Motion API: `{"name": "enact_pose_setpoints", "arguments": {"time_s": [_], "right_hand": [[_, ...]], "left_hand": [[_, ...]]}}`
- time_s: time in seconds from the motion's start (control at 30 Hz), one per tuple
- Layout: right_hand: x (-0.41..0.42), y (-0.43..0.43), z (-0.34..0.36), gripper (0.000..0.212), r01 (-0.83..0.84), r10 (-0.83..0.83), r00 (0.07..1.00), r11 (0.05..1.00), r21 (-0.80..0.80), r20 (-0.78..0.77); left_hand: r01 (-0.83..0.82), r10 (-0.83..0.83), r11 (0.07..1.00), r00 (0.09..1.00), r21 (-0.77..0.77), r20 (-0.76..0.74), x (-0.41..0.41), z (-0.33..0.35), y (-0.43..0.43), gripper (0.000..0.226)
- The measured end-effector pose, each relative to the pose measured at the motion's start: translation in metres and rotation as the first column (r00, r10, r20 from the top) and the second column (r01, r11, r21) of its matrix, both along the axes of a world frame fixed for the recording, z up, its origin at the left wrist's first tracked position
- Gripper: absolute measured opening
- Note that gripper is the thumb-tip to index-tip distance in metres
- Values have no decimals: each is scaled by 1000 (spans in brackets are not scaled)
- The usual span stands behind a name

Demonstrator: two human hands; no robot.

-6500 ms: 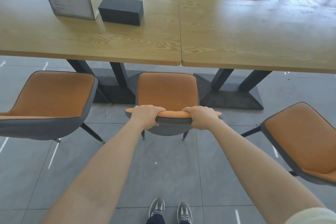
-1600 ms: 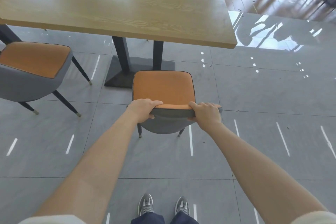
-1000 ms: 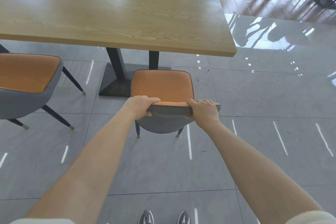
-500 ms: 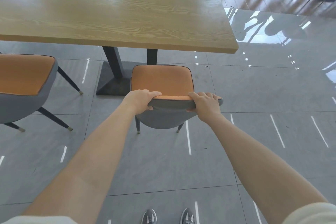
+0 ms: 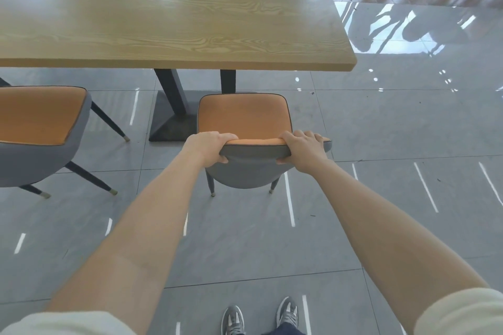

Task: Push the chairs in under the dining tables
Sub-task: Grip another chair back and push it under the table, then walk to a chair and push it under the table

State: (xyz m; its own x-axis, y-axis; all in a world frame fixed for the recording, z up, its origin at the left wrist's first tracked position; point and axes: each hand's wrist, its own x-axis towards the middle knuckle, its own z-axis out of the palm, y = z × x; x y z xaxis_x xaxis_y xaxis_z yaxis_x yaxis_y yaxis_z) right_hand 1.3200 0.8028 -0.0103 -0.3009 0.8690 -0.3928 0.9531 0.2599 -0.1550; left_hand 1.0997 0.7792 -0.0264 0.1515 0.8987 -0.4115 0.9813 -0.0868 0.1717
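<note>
Glossy grey tile floor [image 5: 381,130] across the whole frame. Along the top, long wooden dining table [image 5: 177,13] on a dark pedestal [image 5: 168,122]. Centre frame, orange-and-grey chair [image 5: 243,117], seat front just below the table's near edge, not yet tucked under. Second chair [image 5: 38,117] at left, also out. Left hand [image 5: 206,148] and right hand [image 5: 304,151] both curled over the backrest top, thumbs on its grey rear. Mid-push, by the look of it. Next: slide straight forward, minding the chair legs against the pedestal base.

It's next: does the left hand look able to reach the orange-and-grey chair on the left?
Probably, once freed: the left hand grips the central orange-seated grey chair; only bare floor separates it from the left orange-and-grey chair.
</note>
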Motion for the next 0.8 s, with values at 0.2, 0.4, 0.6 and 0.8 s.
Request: {"name": "enact_pose_setpoints", "arguments": {"time_s": [0.2, 0.4, 0.6, 0.8], "right_hand": [[13, 4, 8, 65, -85, 78, 994, 993, -81, -83], [52, 32, 28, 75, -83, 12, 960, 967, -241, -281], [121, 93, 69, 73, -103, 93, 961, 994, -23, -261], [190, 165, 80, 76, 4, 9, 982, 997, 71, -187]], "left_hand": [[-13, 3, 994, 996, -111, -90, 19, 17, 2, 43], [-19, 21, 992, 1000, -128, 13, 89, 55, 28, 60], [-43, 51, 989, 997, 141, -55, 156, 80, 101, 58], [-60, 80, 969, 994, 239, -77, 215, 88, 182, 58]]}}
